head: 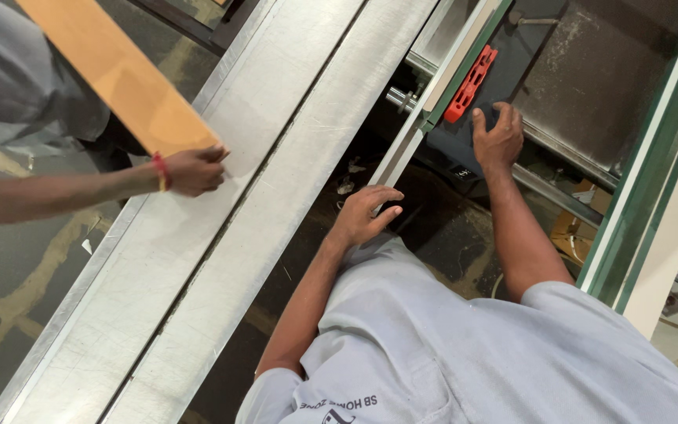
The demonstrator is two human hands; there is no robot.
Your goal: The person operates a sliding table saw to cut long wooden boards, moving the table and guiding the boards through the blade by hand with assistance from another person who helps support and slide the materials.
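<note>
I see a long brushed-metal counter running diagonally through my view, split down its length by a dark narrow groove. A flat orange-brown wooden board lies on its far end, reaching off past the top left edge. Below the counter's right edge I see a dark, stained floor with a few small scraps.
</note>
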